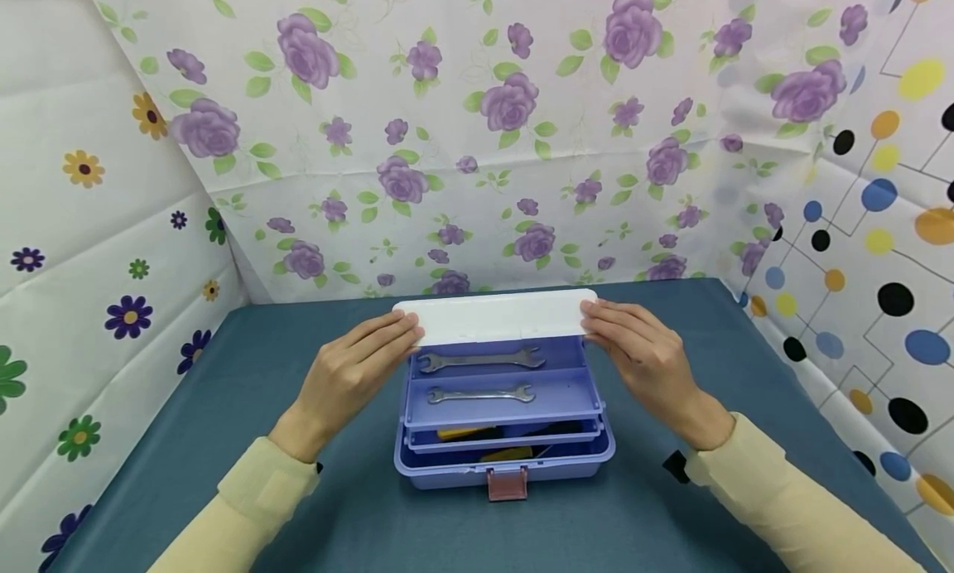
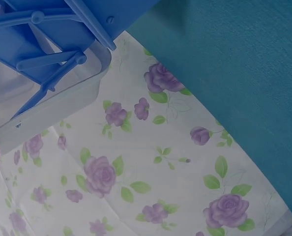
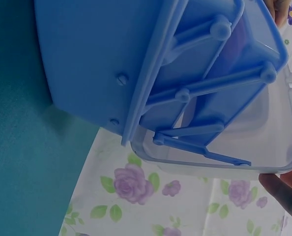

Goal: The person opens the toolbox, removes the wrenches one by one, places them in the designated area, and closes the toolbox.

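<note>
A blue-purple toolbox (image 1: 440, 479) stands open with its stepped trays spread out. My left hand (image 1: 354, 374) grips the left end of its whitish lid (image 1: 495, 318), while my right hand (image 1: 652, 362) grips the right end. In the right wrist view, fingers (image 3: 282, 195) of that hand curl at the corner of the translucent lid (image 3: 210, 170). Two open-ended wrenches lie in the upper trays: a larger wrench (image 1: 484, 360) and a smaller wrench (image 1: 480, 395). Lower down, a yellow-and-black handle (image 1: 462, 433) and another yellow handle (image 1: 509, 454) are partly hidden by the trays.
Hinged link arms (image 3: 224, 88) join the trays to the box side. A reddish-brown latch (image 1: 507, 485) hangs at the front. The box rests on a dark teal tablecloth (image 1: 335, 507), with a floral cloth (image 1: 462, 217) behind and patterned cloths at both sides.
</note>
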### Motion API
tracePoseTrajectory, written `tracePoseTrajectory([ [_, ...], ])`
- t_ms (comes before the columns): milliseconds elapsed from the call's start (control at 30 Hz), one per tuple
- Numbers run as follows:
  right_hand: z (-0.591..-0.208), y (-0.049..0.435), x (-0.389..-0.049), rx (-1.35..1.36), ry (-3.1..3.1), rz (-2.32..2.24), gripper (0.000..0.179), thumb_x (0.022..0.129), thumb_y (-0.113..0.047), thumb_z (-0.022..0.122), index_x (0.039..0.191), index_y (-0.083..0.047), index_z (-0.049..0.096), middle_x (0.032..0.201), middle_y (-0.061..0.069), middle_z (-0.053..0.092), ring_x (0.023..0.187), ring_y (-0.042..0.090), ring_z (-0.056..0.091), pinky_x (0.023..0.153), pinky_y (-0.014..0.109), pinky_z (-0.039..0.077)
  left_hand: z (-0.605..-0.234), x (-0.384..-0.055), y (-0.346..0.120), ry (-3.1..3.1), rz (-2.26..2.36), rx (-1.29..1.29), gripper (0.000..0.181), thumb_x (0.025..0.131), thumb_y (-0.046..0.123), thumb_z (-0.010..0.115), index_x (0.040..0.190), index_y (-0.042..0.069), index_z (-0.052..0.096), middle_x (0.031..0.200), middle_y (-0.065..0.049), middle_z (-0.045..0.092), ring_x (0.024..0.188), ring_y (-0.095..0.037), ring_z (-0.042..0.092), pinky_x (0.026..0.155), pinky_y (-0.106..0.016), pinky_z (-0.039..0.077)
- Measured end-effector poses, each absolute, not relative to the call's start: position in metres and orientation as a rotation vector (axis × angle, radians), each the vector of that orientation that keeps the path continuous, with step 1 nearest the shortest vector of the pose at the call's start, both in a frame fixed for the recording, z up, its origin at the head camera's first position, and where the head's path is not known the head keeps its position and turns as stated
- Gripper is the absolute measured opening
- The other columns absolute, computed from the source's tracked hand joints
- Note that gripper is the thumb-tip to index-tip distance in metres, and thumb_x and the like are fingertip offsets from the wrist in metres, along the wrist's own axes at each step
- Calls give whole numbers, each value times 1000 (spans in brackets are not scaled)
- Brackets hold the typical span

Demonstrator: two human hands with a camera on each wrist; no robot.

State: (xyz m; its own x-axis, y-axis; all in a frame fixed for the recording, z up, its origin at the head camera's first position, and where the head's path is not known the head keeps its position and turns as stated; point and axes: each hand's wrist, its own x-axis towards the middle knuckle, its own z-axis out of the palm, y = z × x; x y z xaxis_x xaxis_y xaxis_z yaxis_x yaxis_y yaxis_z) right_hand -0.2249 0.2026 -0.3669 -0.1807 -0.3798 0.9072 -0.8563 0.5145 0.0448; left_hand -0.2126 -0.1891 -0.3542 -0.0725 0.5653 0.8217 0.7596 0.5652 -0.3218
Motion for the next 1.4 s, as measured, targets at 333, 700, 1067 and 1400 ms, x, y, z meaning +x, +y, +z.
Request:
tracePoseTrajectory([
  [333, -363, 202, -234, 1022, -1792, 609, 27, 105, -20, 64, 112, 3, 78, 119, 16, 75, 105, 35, 72, 108, 19, 47, -353, -218, -187, -1821, -273, -1040, 30, 109, 22, 56, 121, 3, 77, 120, -11, 76, 112, -29, 72, 84, -42, 62],
  [700, -364, 201, -240, 1012, -1775, 666, 26, 103, -19, 66, 112, 2, 78, 120, 16, 75, 103, 34, 71, 104, 17, 48, -358, -222, -185, -1867, -398, -959, 34, 108, 28, 58, 118, 3, 78, 121, -12, 75, 111, -31, 71, 86, -45, 61],
  [1067, -365, 201, -242, 994, -1784, 664, 26, 103, -19, 67, 111, 2, 79, 120, 16, 75, 101, 34, 71, 103, 16, 48, -360, -220, -185, -1945, -476, -740, 57, 102, 54, 59, 125, 4, 75, 102, -16, 72, 78, -28, 69, 59, -41, 60],
  [1400, -364, 199, -242, 979, -1783, 654, 25, 103, -19, 67, 111, 2, 79, 118, 16, 75, 100, 34, 71, 104, 15, 47, -374, -219, -181, -2122, -793, -522, 50, 82, 18, 91, 113, 2, 55, 96, -14, 66, 88, -30, 75, 63, -43, 65],
])
